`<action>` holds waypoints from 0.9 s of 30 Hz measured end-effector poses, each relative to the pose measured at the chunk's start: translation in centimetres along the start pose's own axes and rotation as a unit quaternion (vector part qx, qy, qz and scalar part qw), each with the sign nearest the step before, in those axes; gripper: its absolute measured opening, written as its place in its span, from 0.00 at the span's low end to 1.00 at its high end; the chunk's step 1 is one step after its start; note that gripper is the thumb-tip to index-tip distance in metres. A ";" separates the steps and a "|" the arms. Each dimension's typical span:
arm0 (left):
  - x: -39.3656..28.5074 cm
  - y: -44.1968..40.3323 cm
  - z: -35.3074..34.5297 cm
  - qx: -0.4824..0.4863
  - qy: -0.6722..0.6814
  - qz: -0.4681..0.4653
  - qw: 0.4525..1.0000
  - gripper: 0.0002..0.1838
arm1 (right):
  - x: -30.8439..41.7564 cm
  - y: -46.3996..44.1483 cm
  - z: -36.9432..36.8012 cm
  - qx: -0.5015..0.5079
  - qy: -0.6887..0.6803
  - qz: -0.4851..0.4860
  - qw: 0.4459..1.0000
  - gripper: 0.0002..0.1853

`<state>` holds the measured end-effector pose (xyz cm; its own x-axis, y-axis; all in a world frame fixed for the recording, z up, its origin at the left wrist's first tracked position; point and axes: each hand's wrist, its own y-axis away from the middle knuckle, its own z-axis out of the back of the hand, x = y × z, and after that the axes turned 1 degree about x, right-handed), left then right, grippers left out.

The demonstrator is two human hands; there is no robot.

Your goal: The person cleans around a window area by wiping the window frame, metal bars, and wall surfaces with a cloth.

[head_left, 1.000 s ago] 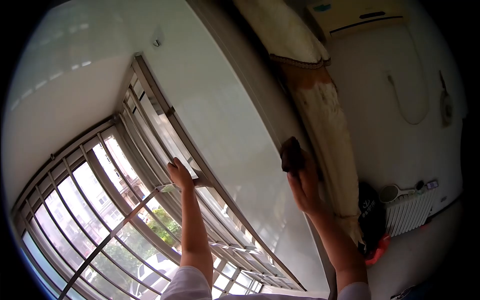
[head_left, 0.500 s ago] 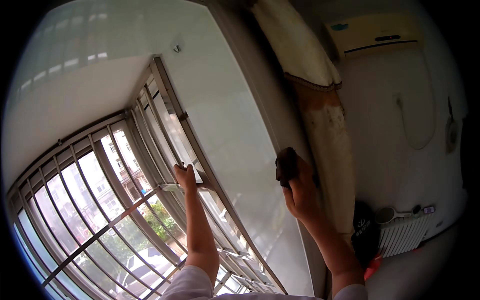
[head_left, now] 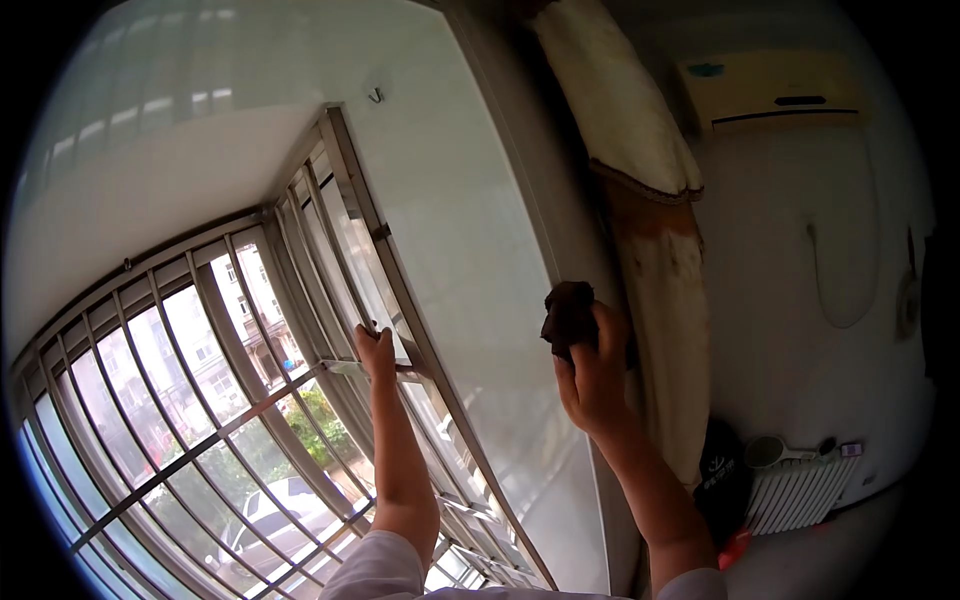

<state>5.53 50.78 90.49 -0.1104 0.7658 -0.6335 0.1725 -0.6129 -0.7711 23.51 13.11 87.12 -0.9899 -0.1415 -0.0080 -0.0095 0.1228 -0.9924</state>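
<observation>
Beside the barred window, L hand (head_left: 376, 355) was raised to an upright bar (head_left: 338, 248), arm nearly straight. Fingers curled in, closed round bar as far as could be seen; exact thumb wrap unclear. Judged a steadying hold, prob. for balance while R arm reached up. Grille crossbar (head_left: 215, 436) ran off to L, lower down; metal frame (head_left: 400, 290) stood just R of L hand.

R hand (head_left: 598, 385) held dark cloth (head_left: 571, 320), bunched, at far edge of pale panel (head_left: 460, 250). Fingers part-bent, pressed over cloth, not spread; some fingertips hidden, so full grip n/c. Cloth sat at upper end of hand, on panel side; likely kept wadded there so that cloth, not skin, faced the surface. Actual contact w/ panel: couldn't tell.

Curtain (head_left: 665, 340) hung just R of R hand, gathered narrow, approx. parallel to panel edge; gathering prob. kept fabric off the edge. Small hook (head_left: 375, 96) was fixed high on panel, above L hand.

Bkgd, well apart: AC unit (head_left: 770, 92) high on wall; radiator (head_left: 803, 497) low, w/ round-headed item (head_left: 766, 452) at its top; dark bag (head_left: 717, 480) alongside.
</observation>
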 end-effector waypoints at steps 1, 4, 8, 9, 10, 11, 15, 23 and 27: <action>-0.6 0.5 0.0 -0.021 -0.025 -0.020 0.999 0.13 | 0.2 0.1 0.2 0.006 -0.010 -0.006 1.000 0.17; -2.4 1.0 -0.1 -0.035 -0.039 -0.033 0.998 0.13 | -0.4 -4.1 -0.7 -0.023 0.035 0.031 0.999 0.16; -0.9 0.0 0.4 0.005 -0.012 0.020 1.000 0.13 | -1.0 -10.1 -2.0 -0.082 0.022 0.050 0.995 0.16; -0.4 -0.2 0.4 0.013 0.004 0.019 1.000 0.13 | -1.1 -9.9 -2.0 -0.076 0.009 0.045 0.996 0.16; 0.0 -0.5 0.4 0.014 0.002 0.017 1.000 0.13 | -1.1 -9.7 -1.9 -0.070 -0.003 0.038 0.997 0.16; 0.4 -0.7 0.4 0.010 0.010 0.018 1.000 0.14 | -1.0 -8.4 -1.5 -0.070 -0.003 0.037 0.997 0.16; -0.5 0.0 0.0 -0.017 -0.013 0.014 1.000 0.15 | -0.2 0.0 0.2 -0.015 -0.068 -0.003 0.998 0.21; -1.0 -0.1 0.0 -0.042 -0.034 -0.017 0.998 0.14 | -3.9 -9.5 -3.0 -0.058 -0.101 -0.015 0.993 0.11; 0.3 -0.7 0.0 -0.016 -0.001 0.022 1.000 0.13 | -4.4 -8.4 -2.9 -0.068 -0.103 0.008 0.992 0.10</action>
<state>5.34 51.45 90.81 -0.1031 0.7374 -0.6675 0.2084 -0.6401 -0.7394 27.55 15.58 95.87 -0.9403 -0.3347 -0.0622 -0.0272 0.2559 -0.9663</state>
